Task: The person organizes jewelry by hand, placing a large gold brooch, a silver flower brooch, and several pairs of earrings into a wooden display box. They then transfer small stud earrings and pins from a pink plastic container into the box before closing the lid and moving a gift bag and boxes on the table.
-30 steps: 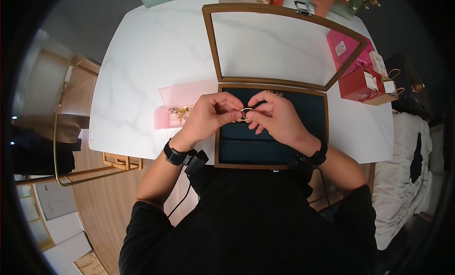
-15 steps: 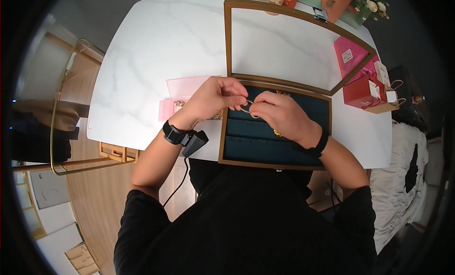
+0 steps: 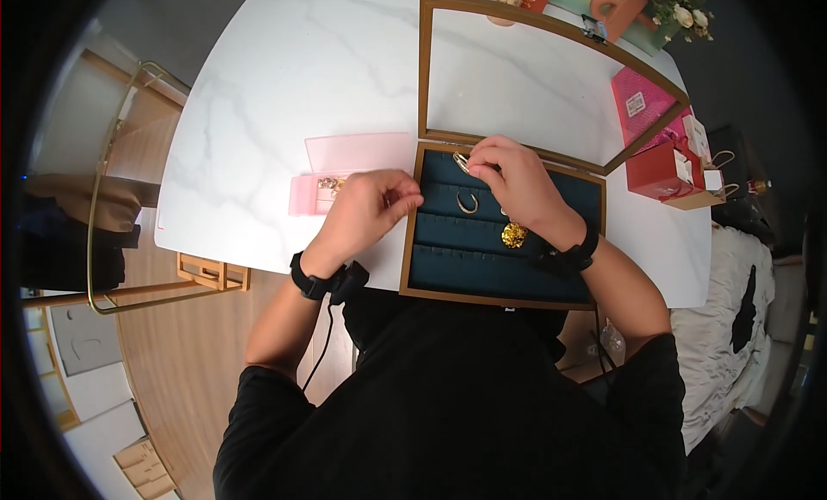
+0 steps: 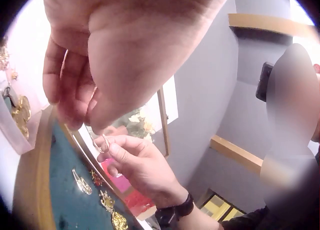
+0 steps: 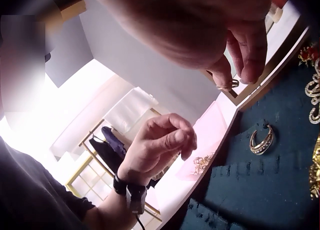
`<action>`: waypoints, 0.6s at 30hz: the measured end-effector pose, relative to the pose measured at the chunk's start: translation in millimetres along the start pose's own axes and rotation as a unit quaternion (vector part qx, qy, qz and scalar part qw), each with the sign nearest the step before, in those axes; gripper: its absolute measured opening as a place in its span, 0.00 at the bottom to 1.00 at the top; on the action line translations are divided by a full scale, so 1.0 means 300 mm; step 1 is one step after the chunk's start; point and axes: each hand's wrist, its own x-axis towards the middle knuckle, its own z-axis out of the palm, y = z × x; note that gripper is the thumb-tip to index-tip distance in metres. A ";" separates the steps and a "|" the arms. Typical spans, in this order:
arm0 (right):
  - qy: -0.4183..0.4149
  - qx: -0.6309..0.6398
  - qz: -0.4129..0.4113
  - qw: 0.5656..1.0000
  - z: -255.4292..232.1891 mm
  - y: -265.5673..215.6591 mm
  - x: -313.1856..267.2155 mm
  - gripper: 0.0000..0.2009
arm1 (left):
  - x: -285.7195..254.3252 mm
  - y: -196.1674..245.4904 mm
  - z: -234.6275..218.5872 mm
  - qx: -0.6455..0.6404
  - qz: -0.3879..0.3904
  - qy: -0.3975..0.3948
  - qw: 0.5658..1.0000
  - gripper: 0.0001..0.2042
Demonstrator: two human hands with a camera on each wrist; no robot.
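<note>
Above the box's back left corner, the right hand (image 3: 525,190) pinches a small gold hoop (image 3: 462,162) between thumb and fingers; the right wrist view shows this hoop (image 5: 229,84) at its fingertips. The left hand (image 3: 363,214) hovers by the box's left edge, fingers loosely curled, holding nothing visible. In the wooden box (image 3: 408,242), lined with dark teal fabric in rows, lies a curved hoop (image 3: 468,202), its stones showing in the right wrist view (image 5: 261,141). A gold flower-like piece (image 3: 514,235) lies near the right wrist.
The box's framed clear lid (image 3: 425,78) stands raised behind it. An open pink case (image 3: 301,196) with jewellery is at the left, partly behind the left hand. Red bag (image 3: 656,171), pink package (image 3: 642,104) and flowers (image 3: 682,16) are at the right and back of the white table (image 3: 250,112).
The hands, earlier together on a hoop, have parted. The left moved left and down, its fingers off the hoop; the right moved up with a hoop, and the curved hoop in the box now shows.
</note>
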 end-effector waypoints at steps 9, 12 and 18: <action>-0.109 -0.050 0.001 0.993 0.040 0.005 0.039 0.07 | -0.083 0.001 0.020 0.026 0.025 -0.021 0.999 0.08; -0.112 -0.072 0.007 0.991 0.050 -0.003 0.046 0.07 | -0.084 0.004 0.028 0.029 0.032 -0.019 0.999 0.08; -0.135 -0.091 0.033 0.986 0.060 0.010 0.076 0.08 | -0.079 -0.008 0.039 0.041 0.048 -0.027 0.998 0.08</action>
